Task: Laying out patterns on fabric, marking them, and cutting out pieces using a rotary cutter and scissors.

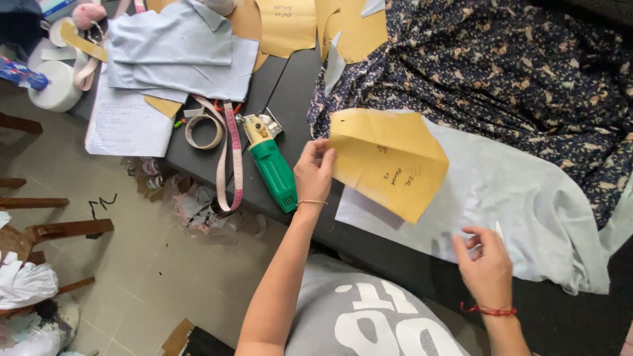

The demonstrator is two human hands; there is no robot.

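- Left hand (314,170) pinches the left edge of a tan paper pattern piece (389,161), thumb and fingers pressed together on it; the piece is lifted and folded over, its lower point hanging above the pale blue fabric (521,198).
- Right hand (486,264) rests on the near edge of the pale blue fabric, fingers bent. It seems to hold a small white sliver — chalk, perhaps — too small to tell.
- The pale blue fabric lies flat on the dark tabletop (369,244), partly under a navy floral cloth (501,72).
- A green electric cutter (270,165) sits just beside the left hand, near the tabletop edge; a pink measuring tape (231,158) drapes over that edge.
- Risks, as a judgement: the pattern piece could crease or tear at the pinch; the fabric could shift under the right hand, putting any marking off; a stray elbow could knock the cutter to the floor (132,264).
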